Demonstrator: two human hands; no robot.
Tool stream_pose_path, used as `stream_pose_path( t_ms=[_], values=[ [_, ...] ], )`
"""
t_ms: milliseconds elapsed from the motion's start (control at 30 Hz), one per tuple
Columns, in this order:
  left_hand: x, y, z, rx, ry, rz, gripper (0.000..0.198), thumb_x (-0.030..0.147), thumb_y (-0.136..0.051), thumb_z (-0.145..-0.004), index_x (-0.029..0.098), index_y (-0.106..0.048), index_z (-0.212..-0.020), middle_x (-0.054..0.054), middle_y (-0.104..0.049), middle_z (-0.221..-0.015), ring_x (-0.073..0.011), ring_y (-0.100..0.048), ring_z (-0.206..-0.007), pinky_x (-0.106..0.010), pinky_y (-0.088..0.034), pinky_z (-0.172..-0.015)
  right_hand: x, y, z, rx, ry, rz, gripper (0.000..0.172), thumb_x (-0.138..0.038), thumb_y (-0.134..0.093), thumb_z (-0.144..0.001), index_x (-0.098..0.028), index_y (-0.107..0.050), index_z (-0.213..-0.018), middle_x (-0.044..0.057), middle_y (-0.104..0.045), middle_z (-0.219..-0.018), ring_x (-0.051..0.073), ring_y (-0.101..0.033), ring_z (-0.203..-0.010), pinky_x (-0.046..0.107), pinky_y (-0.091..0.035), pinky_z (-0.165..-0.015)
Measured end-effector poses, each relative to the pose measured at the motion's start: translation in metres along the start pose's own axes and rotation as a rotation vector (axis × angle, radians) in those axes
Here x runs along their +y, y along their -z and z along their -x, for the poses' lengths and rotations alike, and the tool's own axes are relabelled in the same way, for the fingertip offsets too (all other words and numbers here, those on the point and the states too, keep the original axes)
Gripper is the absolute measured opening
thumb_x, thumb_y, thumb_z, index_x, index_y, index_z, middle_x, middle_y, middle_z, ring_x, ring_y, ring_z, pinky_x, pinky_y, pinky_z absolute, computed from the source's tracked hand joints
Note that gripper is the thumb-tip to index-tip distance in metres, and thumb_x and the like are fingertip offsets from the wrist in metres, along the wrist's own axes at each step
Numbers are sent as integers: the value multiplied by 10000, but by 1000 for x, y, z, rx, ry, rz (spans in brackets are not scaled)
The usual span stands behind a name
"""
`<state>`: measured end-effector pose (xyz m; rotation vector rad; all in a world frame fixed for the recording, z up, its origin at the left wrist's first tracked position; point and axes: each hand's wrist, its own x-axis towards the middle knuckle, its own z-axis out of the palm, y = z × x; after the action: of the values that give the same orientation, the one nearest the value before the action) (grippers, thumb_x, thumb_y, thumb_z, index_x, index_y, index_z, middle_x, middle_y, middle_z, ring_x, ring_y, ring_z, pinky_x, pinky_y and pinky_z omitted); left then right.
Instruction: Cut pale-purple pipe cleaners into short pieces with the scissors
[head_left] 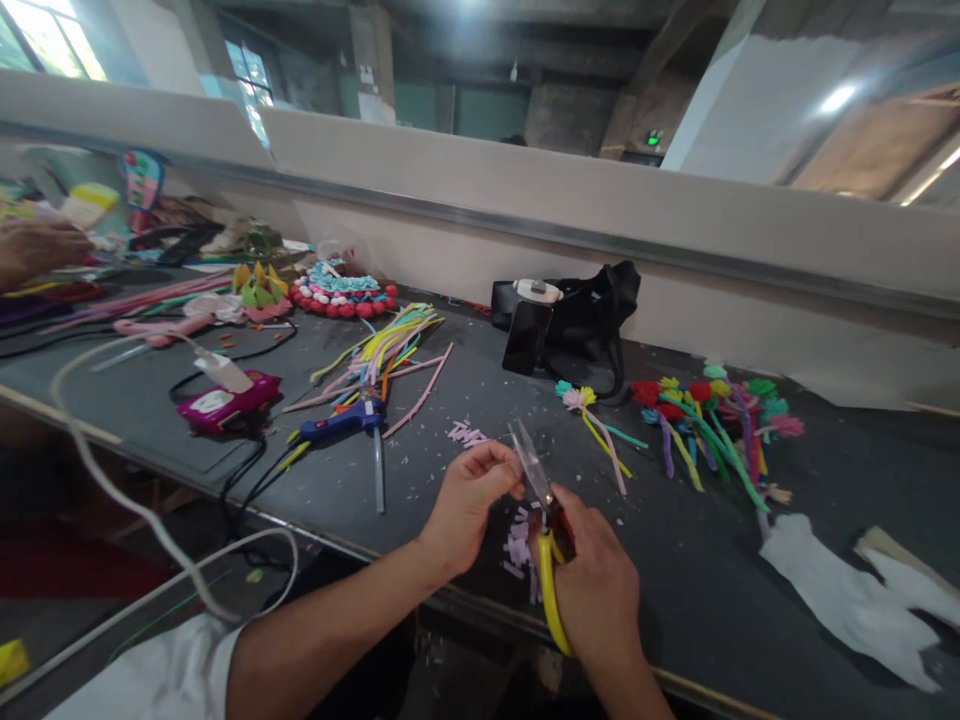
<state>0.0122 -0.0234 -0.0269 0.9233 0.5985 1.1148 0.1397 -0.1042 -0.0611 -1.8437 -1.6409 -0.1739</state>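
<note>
My right hand (pixel 596 575) grips a pair of scissors (pixel 551 590) with yellow handles. The blades point up and away, slightly parted. Close to the blades' left side, my left hand (pixel 469 500) is closed in a pinch. Whatever sits between its fingertips is too small to make out. Below and between my hands lies a pile of short lilac strips (pixel 517 545). A second small heap of pale pink strips (pixel 466 433) rests just beyond my left hand.
Left of my hands lie a blue glue gun (pixel 341 420), pipe cleaners (pixel 397 340) and a magenta power box (pixel 229 400). A phone (pixel 527 338) leans on a black bag (pixel 592 310). To the right are pipe-cleaner flowers (pixel 709 420) and white gloves (pixel 840 590). Another person's hand (pixel 41 250) shows far left.
</note>
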Motion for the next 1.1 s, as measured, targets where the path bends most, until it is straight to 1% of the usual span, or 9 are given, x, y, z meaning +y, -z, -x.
stream_pose_path(
  t_ms=[233,467,633,800,867,933,1033,1100],
  values=[
    [1,-1,2,-46,3,31,126,223,-697,-710,151,-604,-666,4,-593,-603,-114,-529,-589,-248,-411,-646,-4,1,0,-49,-22,-39,353,-300,-497,-869,-202,-578,-1199,45,-683,-937,212,-640,-864,323,-514,-730],
    [0,-1,2,-52,24,32,148,247,-724,-683,149,-615,-672,2,-601,-611,-108,-524,-588,-242,-413,-639,-6,2,0,-17,-8,-56,343,-288,-488,-866,-198,-583,-1183,54,-687,-940,211,-642,-862,316,-511,-723],
    [0,-3,3,-53,31,26,131,228,-727,-668,148,-623,-664,1,-612,-610,-113,-533,-585,-243,-417,-628,-6,2,0,-19,-7,-88,344,-281,-498,-862,-195,-583,-1184,60,-688,-937,221,-640,-870,333,-517,-742],
    [0,-4,3,-46,34,27,103,187,-725,-651,142,-633,-654,3,-613,-602,-107,-527,-576,-236,-412,-618,-6,1,0,-13,-3,-199,336,-222,-488,-847,-183,-599,-1162,71,-696,-1013,209,-654,-917,321,-521,-787],
    [1,-4,3,-50,30,29,98,184,-719,-660,142,-630,-653,4,-610,-599,-106,-523,-576,-236,-410,-621,-9,2,0,-23,-12,-263,333,-208,-475,-847,-174,-607,-1151,70,-700,-1003,193,-661,-877,289,-523,-753],
    [1,-4,3,-54,22,33,104,187,-716,-672,144,-624,-649,7,-604,-593,-104,-519,-577,-234,-407,-625,-13,5,0,-40,-30,-312,312,-209,-467,-850,-172,-616,-1122,57,-700,-948,169,-656,-780,252,-515,-673],
    [0,-4,5,-59,23,19,114,195,-718,-684,144,-620,-656,10,-600,-592,-98,-511,-579,-227,-399,-623,-16,8,-1,-36,-41,-358,213,-212,-472,-862,-184,-623,-1008,5,-675,-783,124,-611,-615,203,-473,-573],
    [-2,-4,7,-75,48,-2,115,194,-721,-685,142,-620,-669,12,-596,-594,-93,-500,-580,-220,-390,-616,-16,10,-2,-3,-38,-349,152,-223,-481,-880,-195,-612,-954,-24,-650,-713,103,-589,-562,183,-451,-548]
  ],
)
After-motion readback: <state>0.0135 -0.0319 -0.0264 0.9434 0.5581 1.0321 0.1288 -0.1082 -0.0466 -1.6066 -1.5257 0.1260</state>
